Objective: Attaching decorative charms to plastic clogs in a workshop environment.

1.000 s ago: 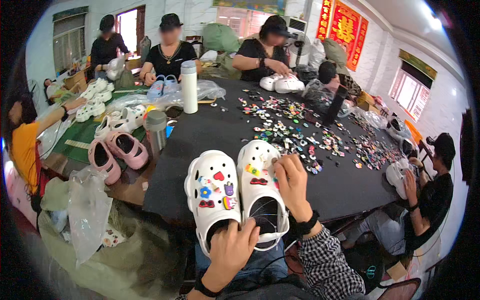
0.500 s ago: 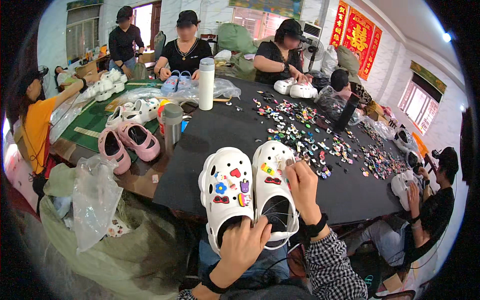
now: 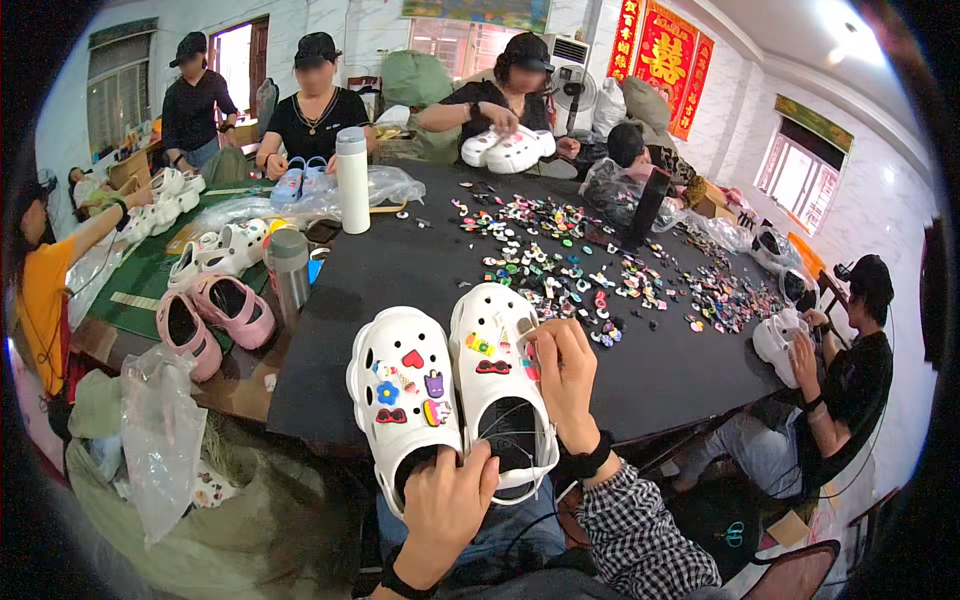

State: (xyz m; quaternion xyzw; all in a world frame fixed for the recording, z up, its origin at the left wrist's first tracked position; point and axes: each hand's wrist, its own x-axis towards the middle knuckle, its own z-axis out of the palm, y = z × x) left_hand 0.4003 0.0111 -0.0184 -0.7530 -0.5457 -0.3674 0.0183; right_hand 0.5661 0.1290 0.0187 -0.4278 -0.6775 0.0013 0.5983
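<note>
White, rounded, foam-like clog pair [image 3: 482, 390] by flat black tabletop [image 3: 340, 270] | left hand [image 3: 440, 510] gripping left clog [image 3: 412, 400] | right hand [image 3: 566, 375] at right clog [image 3: 482, 390], grip unclear | hand placement unchanged; step seemingly unfinished

A black counter [image 3: 665, 380] spans the middle of the frame. Small colourful charms [image 3: 540, 268] lie scattered across its upper right, a dark cylinder [image 3: 647, 208] standing among them; a white bottle [image 3: 352, 185] stands toward its upper left.
</note>
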